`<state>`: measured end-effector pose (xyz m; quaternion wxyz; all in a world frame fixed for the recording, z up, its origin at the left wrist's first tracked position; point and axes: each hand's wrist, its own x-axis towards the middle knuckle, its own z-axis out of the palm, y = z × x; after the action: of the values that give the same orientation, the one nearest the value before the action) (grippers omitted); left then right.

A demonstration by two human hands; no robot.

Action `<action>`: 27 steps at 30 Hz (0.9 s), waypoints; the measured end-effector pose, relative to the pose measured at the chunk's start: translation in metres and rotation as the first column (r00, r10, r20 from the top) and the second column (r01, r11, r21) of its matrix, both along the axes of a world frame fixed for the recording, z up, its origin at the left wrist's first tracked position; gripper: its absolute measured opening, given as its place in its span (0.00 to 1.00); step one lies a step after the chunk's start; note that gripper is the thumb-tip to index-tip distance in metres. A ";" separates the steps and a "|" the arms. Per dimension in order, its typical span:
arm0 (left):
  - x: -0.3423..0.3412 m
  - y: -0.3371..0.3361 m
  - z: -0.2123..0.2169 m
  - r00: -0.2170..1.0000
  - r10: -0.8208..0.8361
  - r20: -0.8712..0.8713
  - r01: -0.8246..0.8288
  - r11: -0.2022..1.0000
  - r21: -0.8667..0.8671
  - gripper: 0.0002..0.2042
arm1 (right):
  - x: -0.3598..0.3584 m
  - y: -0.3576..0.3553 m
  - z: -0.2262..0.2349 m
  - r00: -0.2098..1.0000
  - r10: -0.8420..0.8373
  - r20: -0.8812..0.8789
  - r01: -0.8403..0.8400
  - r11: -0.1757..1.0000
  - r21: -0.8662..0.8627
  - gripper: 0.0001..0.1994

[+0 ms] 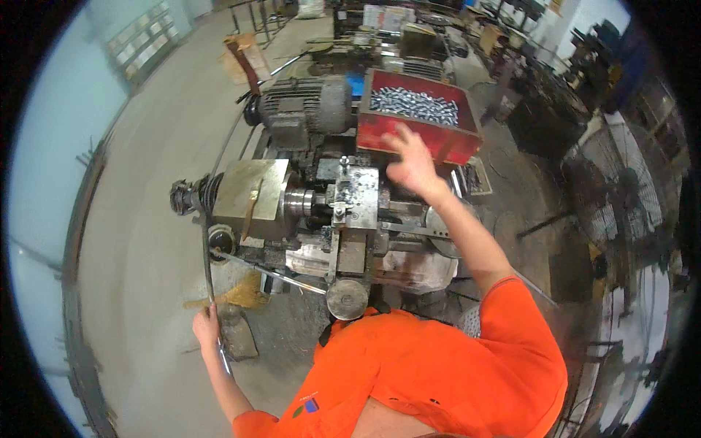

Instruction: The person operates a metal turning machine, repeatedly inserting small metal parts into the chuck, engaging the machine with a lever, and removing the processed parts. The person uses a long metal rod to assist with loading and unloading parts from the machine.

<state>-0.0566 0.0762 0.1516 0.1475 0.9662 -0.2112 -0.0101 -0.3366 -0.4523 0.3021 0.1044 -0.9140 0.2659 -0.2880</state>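
Observation:
My left hand [207, 326] is wrapped round the lower end of a long dark lever [207, 266], which runs up the left side of a small metal lathe [252, 190]. My right hand [411, 162] reaches forward with its fingers apart, just before the front wall of a red box [461, 151]. Nothing shows in that hand. Inside the box lies a heap of small, shiny metal cylinders [416, 106]. Between my hands are the lathe's spindle [298, 203] and its oily tool block [358, 193]. A round handwheel [347, 298] sits close to my body.
A finned electric motor [303, 106] stands behind the lathe, left of the box. A straw broom [244, 292] lies on the floor at the left. At the right stands a wire-caged fan [613, 193]. More machinery [387, 44] fills the far end.

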 end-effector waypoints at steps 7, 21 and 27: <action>0.052 -0.030 -0.039 0.847 -0.114 -0.519 -0.111 0.917 -0.383 0.13 | -0.153 0.101 -0.135 0.989 -0.133 -0.056 0.144 0.871 0.471 0.21; 0.064 -0.035 -0.031 0.814 0.216 -0.540 -0.302 0.951 -0.074 0.10 | -0.422 0.287 -0.304 0.352 -0.404 -0.844 0.931 0.247 0.270 0.15; 0.061 -0.020 -0.033 0.759 0.153 -0.633 -0.366 0.904 -0.219 0.08 | -0.447 0.272 -0.331 0.340 -0.426 -0.838 0.938 0.096 0.332 0.16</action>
<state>0.0044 0.0561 0.1187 0.3663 0.8933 -0.0137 -0.2601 -0.7837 -0.1801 -0.0287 0.2639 -0.5270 0.7972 0.1307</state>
